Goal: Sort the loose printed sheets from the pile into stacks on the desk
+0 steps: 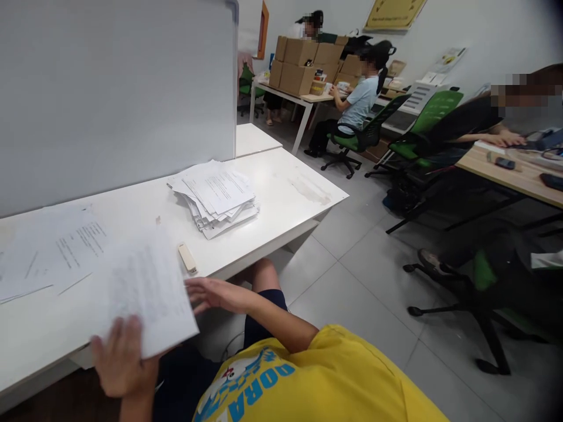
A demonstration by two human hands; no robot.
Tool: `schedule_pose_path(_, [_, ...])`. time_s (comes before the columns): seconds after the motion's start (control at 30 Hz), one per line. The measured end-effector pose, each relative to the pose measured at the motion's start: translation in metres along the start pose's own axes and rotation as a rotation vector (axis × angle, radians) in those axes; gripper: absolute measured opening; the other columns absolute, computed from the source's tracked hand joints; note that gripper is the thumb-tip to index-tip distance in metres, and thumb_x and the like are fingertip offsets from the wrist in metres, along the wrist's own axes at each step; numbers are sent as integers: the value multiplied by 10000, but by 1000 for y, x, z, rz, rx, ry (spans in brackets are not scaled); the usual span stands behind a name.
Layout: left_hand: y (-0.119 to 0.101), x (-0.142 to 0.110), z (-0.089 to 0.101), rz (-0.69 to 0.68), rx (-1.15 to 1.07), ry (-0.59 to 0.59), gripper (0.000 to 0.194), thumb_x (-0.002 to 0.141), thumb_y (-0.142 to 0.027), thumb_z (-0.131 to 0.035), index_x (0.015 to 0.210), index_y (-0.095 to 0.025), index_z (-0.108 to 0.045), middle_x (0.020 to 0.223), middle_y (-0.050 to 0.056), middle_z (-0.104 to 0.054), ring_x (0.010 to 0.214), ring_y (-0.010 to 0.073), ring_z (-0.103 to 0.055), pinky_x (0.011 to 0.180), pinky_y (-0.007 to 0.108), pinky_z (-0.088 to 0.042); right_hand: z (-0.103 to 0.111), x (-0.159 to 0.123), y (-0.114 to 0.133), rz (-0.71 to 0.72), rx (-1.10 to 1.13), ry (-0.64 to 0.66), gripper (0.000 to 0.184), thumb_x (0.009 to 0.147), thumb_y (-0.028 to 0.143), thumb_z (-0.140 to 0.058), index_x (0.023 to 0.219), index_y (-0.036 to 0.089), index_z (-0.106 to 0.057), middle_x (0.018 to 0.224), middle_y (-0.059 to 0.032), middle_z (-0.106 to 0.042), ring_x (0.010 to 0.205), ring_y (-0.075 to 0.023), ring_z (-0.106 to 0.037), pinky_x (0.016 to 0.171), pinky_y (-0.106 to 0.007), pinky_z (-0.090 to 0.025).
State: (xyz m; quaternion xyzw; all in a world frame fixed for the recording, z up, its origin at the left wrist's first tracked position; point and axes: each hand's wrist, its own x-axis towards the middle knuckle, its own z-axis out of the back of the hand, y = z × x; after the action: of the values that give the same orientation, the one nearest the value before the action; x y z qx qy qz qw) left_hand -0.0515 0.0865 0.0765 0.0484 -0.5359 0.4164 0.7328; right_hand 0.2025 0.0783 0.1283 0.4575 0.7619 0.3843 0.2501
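Note:
A printed sheet of paper (147,287), blurred by motion, juts over the table's front edge; whether more sheets lie under it I cannot tell. My left hand (121,357) grips its lower left edge, fingers on top and thumb hidden beneath. Close to the sheet's right edge is my right hand (220,295), its fingers stretched out and apart, holding nothing. Just beyond that hand lies a small cream oblong object (187,259). Loose printed sheets (53,252) are spread on the left of the table. Farther back rests an uneven stack of printed papers (217,196).
The white table (285,193) ends at a corner on the right. A grey-white partition panel (114,99) stands along its back. Green office chairs (422,129), other people and a wooden desk (528,173) are at right. Cardboard boxes (292,79) sit on a far table.

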Motion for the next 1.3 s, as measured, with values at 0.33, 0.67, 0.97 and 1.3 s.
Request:
schedule_pose_path(0.33, [-67, -66, 8, -23, 43, 194, 408, 912, -98, -495, 1178, -319, -710, 1131, 62, -744, 1311, 233, -541, 1204, 484, -204, -2, -1, -34, -61, 12, -371, 604, 484, 497, -896, 953, 155, -729, 920, -65, -744, 893, -245, -679, 952, -453, -478])
schedule_pose_path(0.67, [-30, -14, 14, 879, -648, 270, 819, 681, -445, -781, 1429, -283, -492, 1433, 119, -542, 1332, 361, -501, 1096, 519, -429, 15, -57, 25, 243, -364, -316, 404, 697, 526, -760, 956, 216, -770, 1001, -29, -756, 990, -254, -680, 930, -410, -516])
schedule_pose_path(0.97, [-85, 10, -30, 880, -761, 144, 766, 774, -466, -730, 1453, -254, -445, 1291, 103, -644, 1222, 275, -590, 1055, 415, -475, 6, -59, 19, 285, -339, -281, 418, 737, 529, -733, 1008, 213, -764, 981, -49, -749, 967, -254, -683, 909, -403, -519])
schedule_pose_path(1.3, [-96, 7, -24, 908, -604, 246, 600, 781, -495, -715, 1319, -280, -558, 1134, 36, -709, 1084, 227, -658, 966, 335, -529, -4, -67, -1, 241, -264, -314, 500, 693, 561, -768, 1048, 210, -737, 1064, -63, -735, 1024, -264, -665, 984, -436, -476])
